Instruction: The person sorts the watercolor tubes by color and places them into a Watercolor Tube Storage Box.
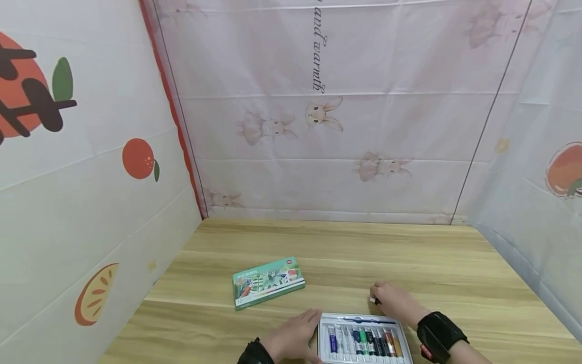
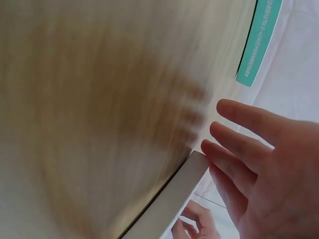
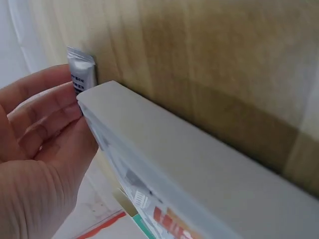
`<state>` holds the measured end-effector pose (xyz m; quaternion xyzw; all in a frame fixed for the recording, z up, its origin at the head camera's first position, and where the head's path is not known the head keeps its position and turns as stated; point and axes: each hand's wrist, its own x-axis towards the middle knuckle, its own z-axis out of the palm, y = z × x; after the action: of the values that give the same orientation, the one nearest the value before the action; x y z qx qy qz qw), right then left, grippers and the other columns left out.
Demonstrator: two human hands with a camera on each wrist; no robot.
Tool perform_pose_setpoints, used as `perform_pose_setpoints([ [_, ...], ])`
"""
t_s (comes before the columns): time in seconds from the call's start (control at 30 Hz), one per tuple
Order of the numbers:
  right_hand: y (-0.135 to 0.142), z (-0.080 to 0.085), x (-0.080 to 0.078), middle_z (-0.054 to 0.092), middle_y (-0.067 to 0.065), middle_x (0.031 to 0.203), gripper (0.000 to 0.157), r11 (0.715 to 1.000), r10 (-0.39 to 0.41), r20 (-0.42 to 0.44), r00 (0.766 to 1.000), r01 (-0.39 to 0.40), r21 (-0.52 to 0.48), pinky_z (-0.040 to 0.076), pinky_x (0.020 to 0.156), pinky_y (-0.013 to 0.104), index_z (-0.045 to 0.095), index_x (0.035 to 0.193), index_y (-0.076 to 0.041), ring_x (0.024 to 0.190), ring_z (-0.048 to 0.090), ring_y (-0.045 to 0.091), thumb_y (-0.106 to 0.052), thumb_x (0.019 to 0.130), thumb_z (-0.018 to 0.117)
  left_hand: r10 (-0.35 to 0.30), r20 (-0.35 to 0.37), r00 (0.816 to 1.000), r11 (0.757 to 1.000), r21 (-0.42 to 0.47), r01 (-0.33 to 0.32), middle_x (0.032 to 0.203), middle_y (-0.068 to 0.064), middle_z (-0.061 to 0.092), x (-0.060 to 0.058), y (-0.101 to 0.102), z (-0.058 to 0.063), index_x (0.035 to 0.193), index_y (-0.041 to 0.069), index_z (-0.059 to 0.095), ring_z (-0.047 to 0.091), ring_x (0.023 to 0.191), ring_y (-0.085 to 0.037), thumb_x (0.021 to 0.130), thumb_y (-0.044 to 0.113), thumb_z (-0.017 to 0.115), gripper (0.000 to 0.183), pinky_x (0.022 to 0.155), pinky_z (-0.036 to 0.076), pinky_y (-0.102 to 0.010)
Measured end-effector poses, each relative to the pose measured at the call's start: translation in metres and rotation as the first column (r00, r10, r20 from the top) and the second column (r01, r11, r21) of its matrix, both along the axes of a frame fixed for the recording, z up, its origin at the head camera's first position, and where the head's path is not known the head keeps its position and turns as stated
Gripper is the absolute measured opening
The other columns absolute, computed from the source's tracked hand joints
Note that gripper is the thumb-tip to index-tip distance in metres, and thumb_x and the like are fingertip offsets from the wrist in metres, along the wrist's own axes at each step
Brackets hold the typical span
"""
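Observation:
A white plastic tray (image 1: 334,318) at the front of the table holds a row of paint tubes (image 1: 364,343) in several colours, with a thin dark blue brush (image 1: 369,321) along its far side. My left hand (image 1: 293,336) rests at the tray's left edge, and in the left wrist view its extended fingers (image 2: 239,142) touch the tray's corner. Just beyond the tray's far right corner, my right hand (image 1: 400,302) pinches a small paint tube (image 3: 82,74). That tube has a silvery crimped end and dark print; its other end is hidden by the tray corner and fingers.
A green illustrated box (image 1: 268,283) lies on the wooden table (image 1: 341,242), left of and beyond the tray. Printed cloth walls (image 1: 282,177) stand behind the table and on both sides. Black bands (image 1: 440,334) are worn on the wrists.

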<state>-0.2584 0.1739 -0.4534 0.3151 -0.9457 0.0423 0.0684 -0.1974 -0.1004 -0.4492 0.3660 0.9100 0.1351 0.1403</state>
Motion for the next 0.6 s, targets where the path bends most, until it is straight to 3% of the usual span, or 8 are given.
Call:
perform_pose_setpoints([
  [0.2,-0.009,0.005,0.004,0.05,-0.005,0.071,0.013,0.995,0.067,-0.096,0.993,-0.075,-0.073,0.04,0.048,0.02,0.058,0.078,-0.011,0.061,0.049,0.007,-0.006,0.067,0.063,0.04,0.1,0.994,0.998,0.051,-0.045,0.13,-0.008,0.025,0.003,-0.002,0.001,0.13,0.004,0.02,0.026,0.116,-0.016,0.064,0.055,0.055,0.091,0.089,0.027,-0.025],
  [0.33,-0.023,0.014,0.012,0.053,-0.005,0.075,0.014,0.983,0.124,-0.149,0.981,-0.142,-0.118,0.042,0.051,0.017,0.06,0.084,-0.011,0.065,0.052,0.006,-0.008,0.07,0.061,0.063,0.121,0.991,0.996,0.048,-0.069,0.129,-0.007,0.027,0.004,-0.002,0.003,0.13,0.005,0.019,0.026,0.115,-0.016,0.063,0.056,0.056,0.092,0.089,0.027,-0.026],
  [0.6,-0.051,0.027,0.033,0.054,-0.006,0.079,0.021,0.914,0.28,-0.159,0.947,-0.314,-0.258,0.04,0.058,0.009,0.06,0.087,-0.013,0.071,0.052,0.003,-0.004,0.068,0.064,0.056,0.11,0.992,0.996,0.066,-0.063,0.129,-0.008,0.026,0.003,-0.003,0.001,0.13,0.005,0.02,0.026,0.115,-0.015,0.064,0.056,0.055,0.09,0.089,0.028,-0.026],
])
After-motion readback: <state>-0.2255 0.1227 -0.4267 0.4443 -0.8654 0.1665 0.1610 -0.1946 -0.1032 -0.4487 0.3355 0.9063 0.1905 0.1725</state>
